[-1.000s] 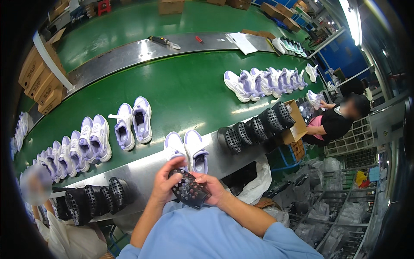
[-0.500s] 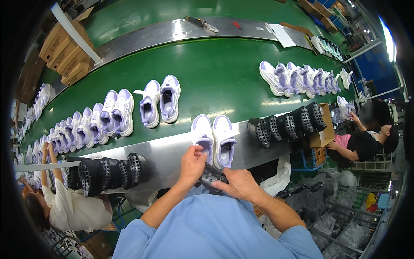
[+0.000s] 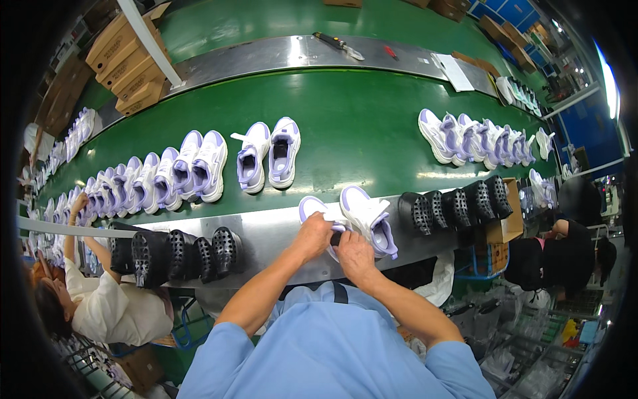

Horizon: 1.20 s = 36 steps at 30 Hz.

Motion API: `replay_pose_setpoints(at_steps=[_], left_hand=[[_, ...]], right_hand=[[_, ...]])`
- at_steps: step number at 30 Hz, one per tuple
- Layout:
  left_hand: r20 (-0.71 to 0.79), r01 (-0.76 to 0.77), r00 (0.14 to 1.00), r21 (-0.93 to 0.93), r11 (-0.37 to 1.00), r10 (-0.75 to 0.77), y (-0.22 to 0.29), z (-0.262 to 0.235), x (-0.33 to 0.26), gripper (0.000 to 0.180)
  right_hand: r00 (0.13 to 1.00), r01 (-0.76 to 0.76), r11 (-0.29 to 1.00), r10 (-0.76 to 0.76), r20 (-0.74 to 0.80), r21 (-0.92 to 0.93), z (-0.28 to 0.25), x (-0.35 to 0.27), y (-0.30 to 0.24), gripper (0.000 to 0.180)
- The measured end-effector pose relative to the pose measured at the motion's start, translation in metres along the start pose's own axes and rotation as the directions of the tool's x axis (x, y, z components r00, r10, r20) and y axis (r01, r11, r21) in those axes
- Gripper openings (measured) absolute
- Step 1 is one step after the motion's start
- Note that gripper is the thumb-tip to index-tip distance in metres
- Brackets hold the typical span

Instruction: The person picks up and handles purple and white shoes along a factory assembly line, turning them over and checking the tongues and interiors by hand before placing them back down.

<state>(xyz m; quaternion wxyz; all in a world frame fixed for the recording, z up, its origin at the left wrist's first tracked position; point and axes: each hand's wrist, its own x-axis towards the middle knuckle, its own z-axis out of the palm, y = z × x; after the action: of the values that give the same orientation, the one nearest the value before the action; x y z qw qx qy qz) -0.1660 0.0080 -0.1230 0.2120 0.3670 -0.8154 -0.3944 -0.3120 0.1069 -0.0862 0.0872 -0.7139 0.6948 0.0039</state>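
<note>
Two white and lilac sneakers stand in front of me on the metal edge of the bench. My left hand (image 3: 315, 237) is closed on the opening of the left sneaker (image 3: 311, 205), near its tongue. Against the same opening, my right hand (image 3: 356, 255) has its fingers bent around a black piece (image 3: 337, 237), which looks like the perforated black shoe insert but is mostly hidden. The right sneaker (image 3: 362, 207) sits close beside, turned askew with its strap loose and its heel toward my right wrist.
Black perforated inserts stand on the metal edge at left (image 3: 174, 256) and right (image 3: 458, 207). Rows of sneakers line the green belt (image 3: 359, 146). An open carton (image 3: 508, 223) is at right. Co-workers sit at left (image 3: 109, 302) and right (image 3: 558, 259); a cutter (image 3: 330, 41) lies on the far ledge.
Both hands have gone from below the shoes, where they held the black insert, up to the left sneaker's opening. The right sneaker has turned askew. The view has shifted slightly.
</note>
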Motion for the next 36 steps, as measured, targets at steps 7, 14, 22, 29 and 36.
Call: replay_pose_setpoints(at_steps=[7, 14, 22, 29, 36], left_hand=[[0.014, 0.032, 0.999, 0.038, 0.999, -0.032, -0.010, -0.001, 0.002, 0.014], [-0.377, 0.253, 0.901, 0.059, 0.966, -0.213, 0.022, 0.000, -0.036, 0.051], [-0.074, 0.454, 0.888, -0.005, 0.891, -0.453, 0.002, 0.022, -0.064, 0.074], [-0.306, 0.418, 0.843, -0.143, 0.897, -0.442, -0.011, 0.008, -0.073, 0.046], [-0.297, 0.321, 0.907, 0.033, 0.947, -0.297, 0.020, -0.003, -0.079, 0.042]], right_hand=[[0.964, 0.219, 0.974, -0.206, -0.169, 0.061, 0.025, 0.007, 0.002, 0.018], [0.864, 0.098, 0.816, 0.215, -0.455, 0.570, 0.024, -0.012, -0.008, 0.027], [0.961, 0.275, 0.677, -0.203, -0.187, 0.682, 0.008, 0.047, 0.013, 0.051], [0.864, 0.503, 0.719, -0.435, -0.254, 0.480, 0.012, 0.034, -0.010, 0.041], [0.982, -0.171, 0.077, -0.061, 0.176, 0.982, 0.031, 0.046, 0.016, 0.023]])
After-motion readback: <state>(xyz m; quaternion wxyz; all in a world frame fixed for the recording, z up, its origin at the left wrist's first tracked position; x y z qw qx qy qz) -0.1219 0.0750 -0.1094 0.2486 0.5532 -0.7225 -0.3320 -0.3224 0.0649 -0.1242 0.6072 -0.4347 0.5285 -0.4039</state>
